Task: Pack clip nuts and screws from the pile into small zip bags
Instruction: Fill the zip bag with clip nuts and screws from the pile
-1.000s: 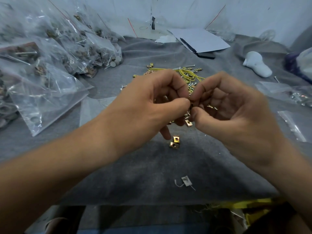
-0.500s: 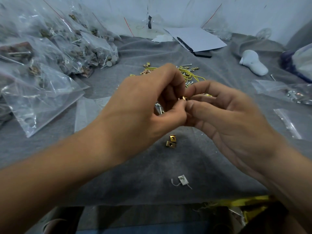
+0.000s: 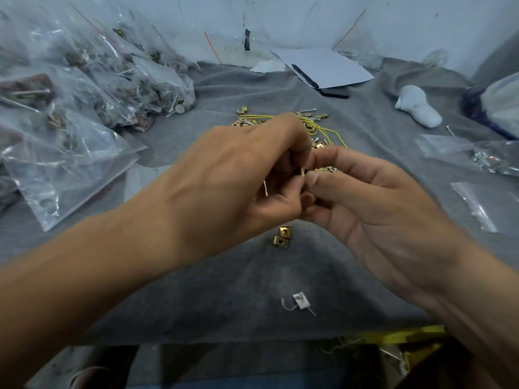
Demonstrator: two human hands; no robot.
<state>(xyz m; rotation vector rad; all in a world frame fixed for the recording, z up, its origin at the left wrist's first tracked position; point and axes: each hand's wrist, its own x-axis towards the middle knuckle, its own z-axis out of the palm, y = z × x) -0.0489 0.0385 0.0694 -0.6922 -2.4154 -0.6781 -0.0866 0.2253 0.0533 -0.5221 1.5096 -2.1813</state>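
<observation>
Bags on the left: full zip bags (image 3: 84,88) lie in a big heap at my far left on the surface (image 3: 224,290), and I can see clip nuts and screws inside them.
Flat bag: one clear zip bag (image 3: 137,179) lies flat on the gray cloth, partly under my left arm.
My left hand: my left hand (image 3: 236,181) is curled up over the middle of the surface. My thumb and fingers pinch a small gold clip nut (image 3: 304,172). A thin silver screw (image 3: 265,188) pokes out of my palm too.
Pile: the pile (image 3: 280,120) of gold clip nuts and silver screws sits just behind my hands, with a yellow wire (image 3: 323,130) lying over it.
Two loose nuts: two clip nuts (image 3: 283,237) lie on the cloth just below my hands, touching each other.
White bit: a small white tag (image 3: 300,301) with thread lies nearer to me.
My right hand: my right hand (image 3: 373,209) meets my left hand. Its thumb and first finger are bent and pinch the same small clip nut. The other fingers are loosely curled.
Paper: a white sheet (image 3: 328,67) lies at the back.
White lump: a white lump (image 3: 415,109) sits at the back right.
Bags on the right: a few small zip bags (image 3: 477,158) lie at my right; one has silver bits in it.
</observation>
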